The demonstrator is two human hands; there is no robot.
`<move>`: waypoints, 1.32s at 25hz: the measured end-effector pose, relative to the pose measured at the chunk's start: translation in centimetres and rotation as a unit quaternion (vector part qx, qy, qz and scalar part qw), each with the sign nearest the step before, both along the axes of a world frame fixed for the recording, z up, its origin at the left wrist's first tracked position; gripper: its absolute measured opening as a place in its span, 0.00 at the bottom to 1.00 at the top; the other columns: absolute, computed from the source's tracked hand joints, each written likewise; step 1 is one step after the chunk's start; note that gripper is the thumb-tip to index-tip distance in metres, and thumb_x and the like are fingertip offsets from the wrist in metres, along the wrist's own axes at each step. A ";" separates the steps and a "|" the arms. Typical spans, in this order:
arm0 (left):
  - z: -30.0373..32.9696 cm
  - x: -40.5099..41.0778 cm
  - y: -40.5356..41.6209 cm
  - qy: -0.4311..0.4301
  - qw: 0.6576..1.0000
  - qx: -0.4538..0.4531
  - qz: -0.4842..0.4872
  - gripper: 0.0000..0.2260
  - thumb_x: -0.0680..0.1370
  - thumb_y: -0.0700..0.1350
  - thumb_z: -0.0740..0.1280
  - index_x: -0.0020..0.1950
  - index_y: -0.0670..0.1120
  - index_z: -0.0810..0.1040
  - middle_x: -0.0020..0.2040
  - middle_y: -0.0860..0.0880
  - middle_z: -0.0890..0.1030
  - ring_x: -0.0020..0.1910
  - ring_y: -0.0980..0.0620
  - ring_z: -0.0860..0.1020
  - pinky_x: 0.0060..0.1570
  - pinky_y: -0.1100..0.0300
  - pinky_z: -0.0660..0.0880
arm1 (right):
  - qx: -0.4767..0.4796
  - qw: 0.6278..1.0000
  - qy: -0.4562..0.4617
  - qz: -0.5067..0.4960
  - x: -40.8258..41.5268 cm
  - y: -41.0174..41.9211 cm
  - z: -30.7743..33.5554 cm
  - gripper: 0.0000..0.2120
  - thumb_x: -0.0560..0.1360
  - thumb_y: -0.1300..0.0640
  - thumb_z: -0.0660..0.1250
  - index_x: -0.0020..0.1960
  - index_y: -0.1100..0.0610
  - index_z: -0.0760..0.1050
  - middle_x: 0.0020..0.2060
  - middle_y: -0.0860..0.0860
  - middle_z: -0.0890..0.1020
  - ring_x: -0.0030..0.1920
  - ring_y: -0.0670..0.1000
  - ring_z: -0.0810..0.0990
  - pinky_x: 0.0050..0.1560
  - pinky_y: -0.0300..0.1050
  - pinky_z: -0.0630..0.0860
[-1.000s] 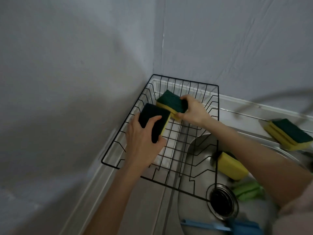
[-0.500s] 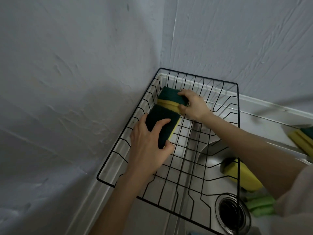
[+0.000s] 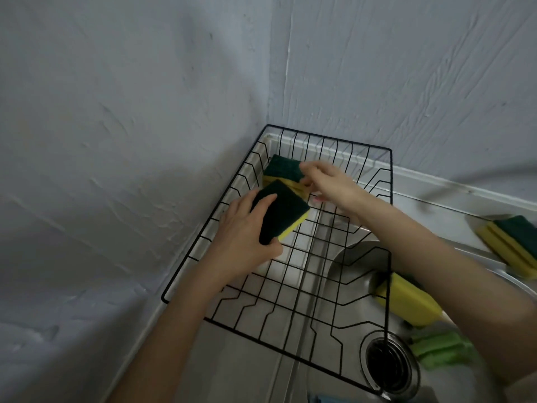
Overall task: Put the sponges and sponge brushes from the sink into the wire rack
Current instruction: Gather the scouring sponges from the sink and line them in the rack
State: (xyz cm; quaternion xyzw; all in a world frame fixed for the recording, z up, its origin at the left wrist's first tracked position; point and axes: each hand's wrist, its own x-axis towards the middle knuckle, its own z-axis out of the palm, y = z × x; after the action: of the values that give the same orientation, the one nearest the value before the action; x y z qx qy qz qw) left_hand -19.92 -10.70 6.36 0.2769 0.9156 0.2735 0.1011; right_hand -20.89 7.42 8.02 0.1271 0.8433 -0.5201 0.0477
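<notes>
A black wire rack (image 3: pixel 328 137) stands in the wall corner, partly over the steel sink (image 3: pixel 350 258). My left hand (image 3: pixel 242 238) grips a green-topped yellow sponge (image 3: pixel 286 212), tilted, low inside the rack. Just behind it a second green and yellow sponge (image 3: pixel 286 168) lies in the rack's far left corner, with the blurred fingers of my right hand (image 3: pixel 331 184) pinching its right end. The two sponges touch. Another yellow sponge (image 3: pixel 406 301) lies in the sink under my right forearm, and a light green sponge (image 3: pixel 438 347) lies beside the drain (image 3: pixel 389 370).
A stack of green and yellow sponges (image 3: pixel 511 242) sits on the sink ledge at the right edge. A blue object (image 3: pixel 322 399) shows at the bottom edge. Grey walls close in the rack at the back and left.
Both hands have carried their sponges deeper into the rack toward its far left corner. The left sponge now sits lower, right against the far one.
</notes>
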 end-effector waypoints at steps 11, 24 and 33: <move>-1.0 -3.5 2.4 0.008 0.998 -0.017 -0.062 0.22 0.74 0.32 0.59 0.67 0.44 0.66 0.74 0.45 0.61 0.75 0.47 0.52 0.73 0.56 0.49 | -0.176 0.974 -0.124 -0.073 1.6 0.4 -2.1 0.06 0.76 0.62 0.64 0.45 0.56 0.67 0.38 0.52 0.78 0.38 0.47 0.79 0.37 0.39 0.81; -2.1 -5.0 3.0 -0.012 0.999 -0.034 -0.036 0.25 0.71 0.26 0.57 0.66 0.42 0.66 0.73 0.45 0.62 0.75 0.45 0.53 0.73 0.54 0.53 | -0.074 0.985 -0.138 -0.068 0.1 -0.4 -3.2 0.06 0.75 0.60 0.65 0.49 0.59 0.69 0.40 0.54 0.76 0.48 0.53 0.77 0.54 0.50 0.79; 1.9 -2.4 4.2 0.004 0.999 -0.028 -0.038 0.18 0.78 0.39 0.57 0.68 0.43 0.65 0.68 0.41 0.70 0.64 0.43 0.71 0.65 0.48 0.69 | 0.125 0.991 -0.052 -0.006 4.6 0.9 2.7 0.23 0.75 0.55 0.65 0.67 0.57 0.65 0.59 0.56 0.76 0.52 0.52 0.75 0.44 0.39 0.72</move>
State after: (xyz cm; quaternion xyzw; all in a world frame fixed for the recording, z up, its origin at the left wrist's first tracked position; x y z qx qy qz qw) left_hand -22.28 -6.51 8.22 0.3093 0.9123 0.2425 0.1156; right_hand -16.29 8.34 10.70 0.1636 0.8975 -0.4031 0.0723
